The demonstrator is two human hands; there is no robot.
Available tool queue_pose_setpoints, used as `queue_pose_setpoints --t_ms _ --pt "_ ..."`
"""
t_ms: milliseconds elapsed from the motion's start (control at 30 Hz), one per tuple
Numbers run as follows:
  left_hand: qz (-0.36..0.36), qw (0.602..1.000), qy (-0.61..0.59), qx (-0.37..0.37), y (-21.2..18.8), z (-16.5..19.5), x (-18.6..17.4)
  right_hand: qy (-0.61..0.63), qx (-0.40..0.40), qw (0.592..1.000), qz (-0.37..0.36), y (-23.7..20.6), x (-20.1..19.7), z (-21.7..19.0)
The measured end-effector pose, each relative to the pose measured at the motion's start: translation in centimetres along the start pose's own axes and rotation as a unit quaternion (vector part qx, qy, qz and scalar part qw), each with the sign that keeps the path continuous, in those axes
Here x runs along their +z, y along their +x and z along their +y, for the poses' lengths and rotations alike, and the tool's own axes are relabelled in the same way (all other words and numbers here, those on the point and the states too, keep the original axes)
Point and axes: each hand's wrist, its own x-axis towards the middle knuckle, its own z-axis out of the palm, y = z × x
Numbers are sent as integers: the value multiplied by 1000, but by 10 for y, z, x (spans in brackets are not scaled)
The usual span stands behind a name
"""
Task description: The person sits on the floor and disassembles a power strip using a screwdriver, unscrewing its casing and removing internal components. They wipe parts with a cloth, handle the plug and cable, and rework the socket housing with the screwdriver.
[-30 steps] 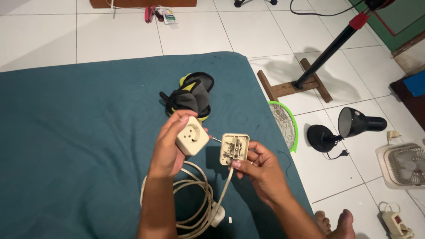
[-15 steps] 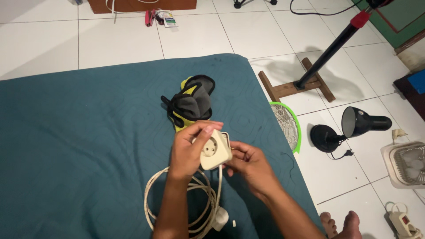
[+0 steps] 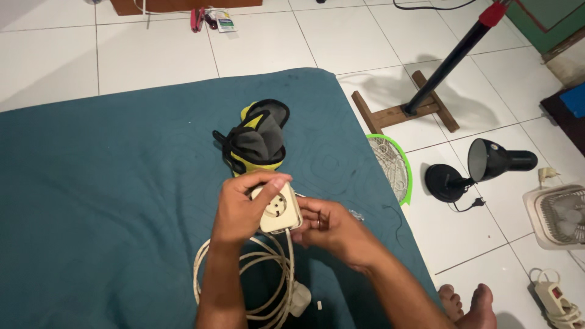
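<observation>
Both hands meet over the near middle of the teal mat (image 3: pixel 122 183), with a cream socket (image 3: pixel 279 210) between them. The left hand (image 3: pixel 242 210) grips the socket from the left and from above: its thumb lies along the far edge, the fingers curl round the left side, and the round face with its two holes looks up toward the camera. The right hand (image 3: pixel 332 226) closes on the socket from the right, fingers tucked behind and beneath its right edge, so the back of the piece is hidden. Both hands are narrow, wrapped on the same socket, which is held clear of the mat.

A white cable (image 3: pixel 244 280) drops from the socket's near side and lies in loose loops on the mat just below the left forearm. It ends at a white plug (image 3: pixel 300 298) near the bottom edge.

Just beyond the hands, farther on the mat, lies a black, grey and yellow pouch (image 3: pixel 256 143), apart from the fingers. To the right, off the mat on the white tiles, lie a green-rimmed swatter (image 3: pixel 393 167), a black lamp (image 3: pixel 481 166) on its side, and a wooden cross base carrying a dark pole (image 3: pixel 448 61). The person's bare feet (image 3: pixel 466 304) show at the near right.
</observation>
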Motion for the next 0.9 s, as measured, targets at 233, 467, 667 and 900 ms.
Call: queue_pose_setpoints --t_ms 233,467,667,900 --pt "-14 975 -204 -90 3 -8 7 97 -2 995 -9 -3 -2 4" --pt "-23 994 -75 -74 1 -6 2 154 3 988 -23 -6 -8 9" --pt "0 997 -39 -59 1 -1 1 147 30 989 -9 -5 -10 14" --pt "-44 999 -26 -5 3 -2 8 127 -4 991 32 -6 -5 19"
